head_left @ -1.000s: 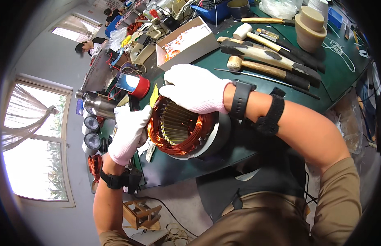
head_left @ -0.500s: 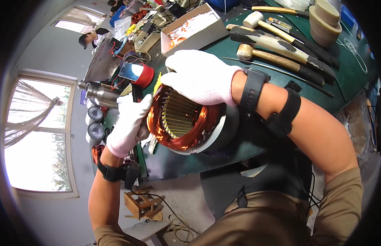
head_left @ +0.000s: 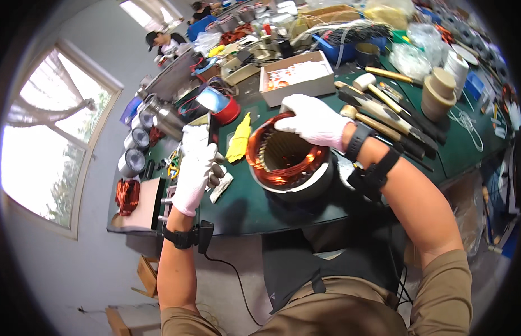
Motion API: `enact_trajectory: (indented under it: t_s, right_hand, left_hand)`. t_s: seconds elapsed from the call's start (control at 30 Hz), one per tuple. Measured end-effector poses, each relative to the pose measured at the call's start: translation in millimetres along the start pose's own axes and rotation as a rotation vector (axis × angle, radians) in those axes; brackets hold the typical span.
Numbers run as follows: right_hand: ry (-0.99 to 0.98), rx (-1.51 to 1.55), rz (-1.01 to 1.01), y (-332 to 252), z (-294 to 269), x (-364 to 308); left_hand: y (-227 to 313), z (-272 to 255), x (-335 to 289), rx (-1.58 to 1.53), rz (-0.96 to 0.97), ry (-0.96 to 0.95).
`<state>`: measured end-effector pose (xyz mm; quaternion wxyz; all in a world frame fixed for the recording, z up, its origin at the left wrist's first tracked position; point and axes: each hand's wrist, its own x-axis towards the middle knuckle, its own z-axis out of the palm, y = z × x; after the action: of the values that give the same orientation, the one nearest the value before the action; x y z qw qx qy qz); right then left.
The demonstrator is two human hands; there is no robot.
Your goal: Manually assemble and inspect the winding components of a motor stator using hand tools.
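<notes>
A motor stator (head_left: pixel 287 195) with a grey metal shell and copper windings (head_left: pixel 266 172) stands on the green table, its bore facing up and tilted toward me. My right hand (head_left: pixel 315 120), in a white glove, grips the far rim of the windings, fingers curled over it. To the left, clear of the stator, my left hand (head_left: pixel 194 182) wears a glove with grey fingertips. Its fingers are loosely bent and apart, and I see nothing held in them. Between hand and stator lie a crumpled yellow piece (head_left: pixel 239 140) and a small white strip (head_left: pixel 221 187).
Mallets (head_left: pixel 378 126) and wooden tools lie to the right, near a stepped beige block (head_left: pixel 438 95). Behind the stator sits a cardboard box (head_left: pixel 298 84) of small white and orange pieces. A red round container (head_left: pixel 228 113), metal flask (head_left: pixel 164 116) and wire spools (head_left: pixel 131 162) stand left.
My left hand has come off the stator and moved left. The stator now stands more upright on the table, with my right hand still on its rim. The view has shifted too.
</notes>
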<state>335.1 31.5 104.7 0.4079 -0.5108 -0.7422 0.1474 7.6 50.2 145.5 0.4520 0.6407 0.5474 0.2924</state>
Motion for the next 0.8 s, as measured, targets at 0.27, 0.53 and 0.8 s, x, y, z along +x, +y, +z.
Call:
enact_trajectory:
  t_s: [0.27,0.53,0.8]
  right_hand:
    - [-0.124,0.082,0.18,-16.5,-15.2,-1.4]
    - [0.034,0.121,-0.09,-18.1,-4.3,-7.0]
    - [0.107,-0.236,-0.4,-12.0,2.9,-6.2]
  left_hand:
    - [-79.8,-45.3,1.8,0.02,0.118,0.224]
    - [20.9,56.7,9.0,0.229,0.761,0.009]
    - [35.3,86.0,5.8,0.498,0.86,0.158]
